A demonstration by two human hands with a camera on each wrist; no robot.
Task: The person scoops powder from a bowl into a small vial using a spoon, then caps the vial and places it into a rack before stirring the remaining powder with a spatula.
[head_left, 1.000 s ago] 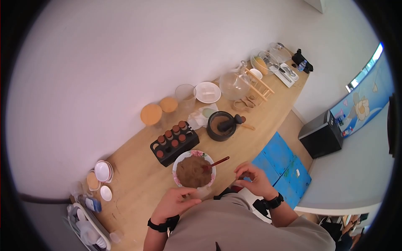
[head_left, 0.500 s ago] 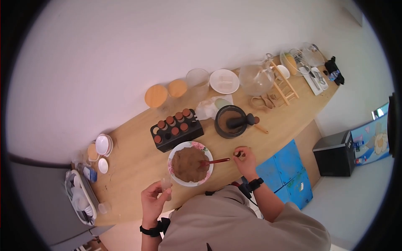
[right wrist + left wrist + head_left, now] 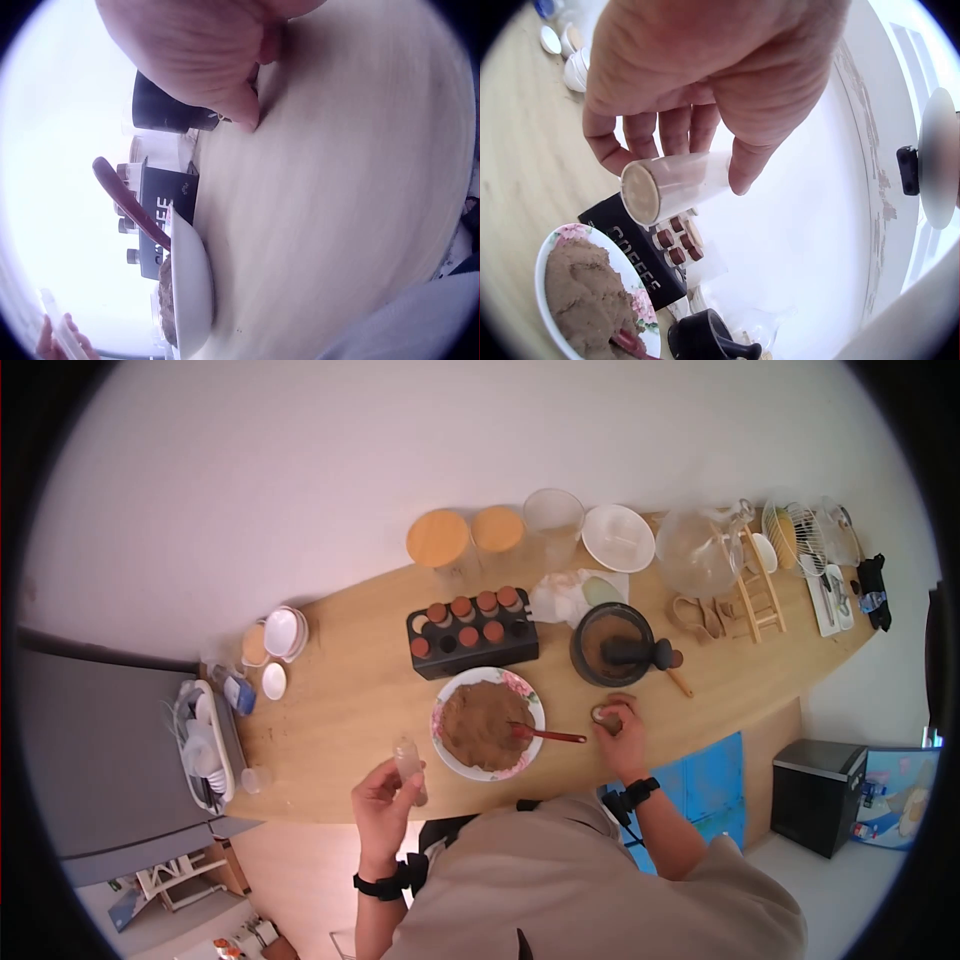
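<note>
1. Head view: our left hand grips a clear tube near the counter's front edge.
2. Our right hand, well apart, pinches a small round piece near that edge.

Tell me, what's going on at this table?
A person's left hand holds a clear vial left of a bowl of brown powder with a red utensil in it. The right hand pinches a small round thing, too unclear to name. Beyond the bowl stands a black rack of capped vials.
</note>
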